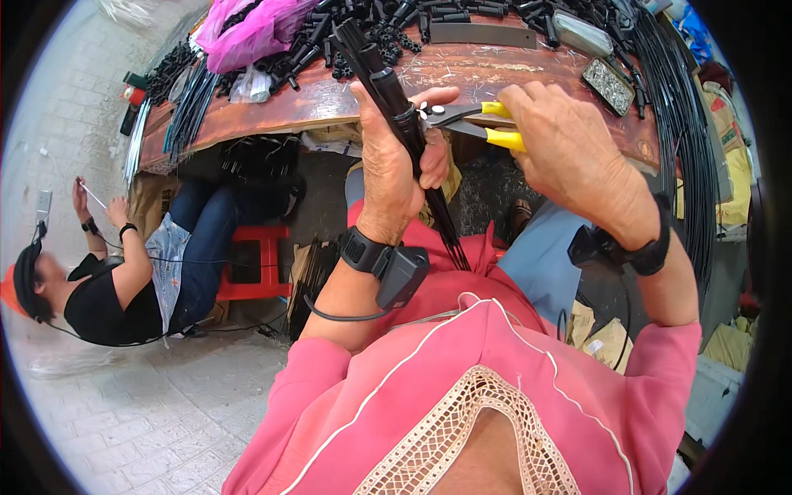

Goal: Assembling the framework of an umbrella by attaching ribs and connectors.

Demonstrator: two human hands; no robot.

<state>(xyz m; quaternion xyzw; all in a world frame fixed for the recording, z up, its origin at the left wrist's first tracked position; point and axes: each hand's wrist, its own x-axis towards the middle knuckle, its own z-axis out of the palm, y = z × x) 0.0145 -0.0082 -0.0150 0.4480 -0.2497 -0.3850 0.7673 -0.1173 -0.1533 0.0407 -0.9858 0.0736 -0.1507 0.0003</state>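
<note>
My left hand [386, 169] is closed around what looks like a folded black umbrella frame [386, 87]. The frame stands at a slant, its thin ribs [445, 227] running down toward my lap. In my right hand [569, 136] is a pair of pliers [504, 139] with yellow grips, the handles spread apart. The pliers' head lies against the collar of the frame, beside my left fingers. Whether the jaws are pinching anything there is too small to tell.
A red-brown wooden table [338, 97] carries black tubes, notched rings, a pink plastic bag [247, 33] and a metal tin [609, 85] of small parts. Long black rods [685, 124] hang off its right side. A co-worker [124, 280] sits at left near a red stool [256, 262].
</note>
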